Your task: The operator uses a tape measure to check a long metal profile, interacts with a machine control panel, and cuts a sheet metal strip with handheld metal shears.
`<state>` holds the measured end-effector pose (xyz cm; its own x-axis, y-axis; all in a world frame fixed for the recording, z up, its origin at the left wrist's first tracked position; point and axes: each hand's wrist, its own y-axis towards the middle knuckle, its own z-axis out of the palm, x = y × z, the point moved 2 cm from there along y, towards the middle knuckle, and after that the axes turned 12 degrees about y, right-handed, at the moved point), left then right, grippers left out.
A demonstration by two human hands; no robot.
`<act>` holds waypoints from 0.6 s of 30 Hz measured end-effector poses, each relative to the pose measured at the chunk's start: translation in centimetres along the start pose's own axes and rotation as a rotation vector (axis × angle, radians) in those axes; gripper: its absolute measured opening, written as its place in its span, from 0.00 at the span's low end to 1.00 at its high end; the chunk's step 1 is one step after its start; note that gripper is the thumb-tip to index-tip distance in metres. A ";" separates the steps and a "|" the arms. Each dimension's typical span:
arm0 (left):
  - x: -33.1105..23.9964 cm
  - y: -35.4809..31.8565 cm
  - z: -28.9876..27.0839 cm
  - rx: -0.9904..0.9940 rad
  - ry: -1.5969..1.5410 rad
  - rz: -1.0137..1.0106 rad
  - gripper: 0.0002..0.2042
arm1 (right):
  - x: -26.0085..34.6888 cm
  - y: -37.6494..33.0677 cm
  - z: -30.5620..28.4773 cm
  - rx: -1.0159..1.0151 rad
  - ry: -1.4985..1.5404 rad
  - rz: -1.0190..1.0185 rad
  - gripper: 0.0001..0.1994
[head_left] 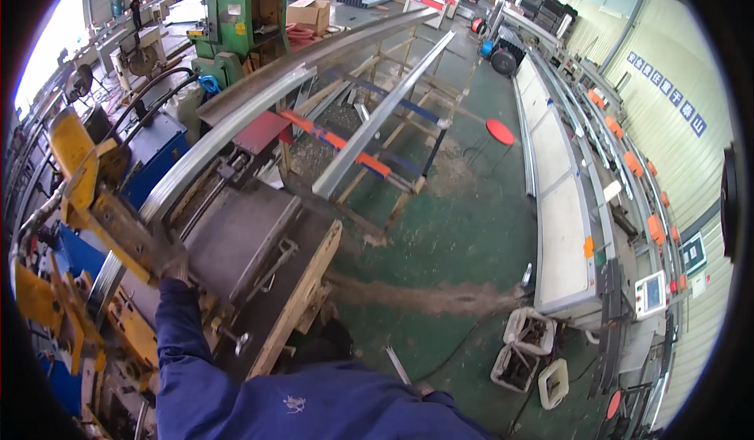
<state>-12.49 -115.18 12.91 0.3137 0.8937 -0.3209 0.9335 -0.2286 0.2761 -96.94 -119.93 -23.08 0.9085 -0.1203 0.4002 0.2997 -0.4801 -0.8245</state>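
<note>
**Long metal channel on yellow machine, left hand at its near end**

I log one long grey metal channel (236,118), smooth, shallow-sided, running from lower left of the frame up toward top centre. My left hand (174,266), in a worn grey glove below a blue sleeve, sits at left centre against the channel's near end, beside a scuffed yellow machine arm (102,212); I cannot tell whether the fingers are closed. My right hand is out of view. A second channel (377,118) lies on a wooden rack (408,181) at centre. Lower right: white plastic tubs (528,332) holding dark small parts. Green concrete floor (471,228), dusty.
</note>
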 end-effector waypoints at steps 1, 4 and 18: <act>-3.4 0.1 -0.9 -0.015 -0.008 0.030 0.29 | 2.2 0.3 -1.2 -0.018 0.037 0.012 0.34; -1.7 0.0 -2.9 -0.042 0.143 0.247 0.29 | 15.4 -0.4 -9.6 0.022 0.006 0.049 0.36; -9.3 12.0 -3.7 -0.171 0.128 0.177 0.32 | 43.8 8.8 -27.9 0.045 -0.258 -0.070 0.24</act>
<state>-4.85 -124.80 22.50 0.4348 0.8895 -0.1404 0.8202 -0.3267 0.4697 -62.67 -153.69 -1.63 0.9274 0.1404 0.3467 0.3722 -0.4392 -0.8177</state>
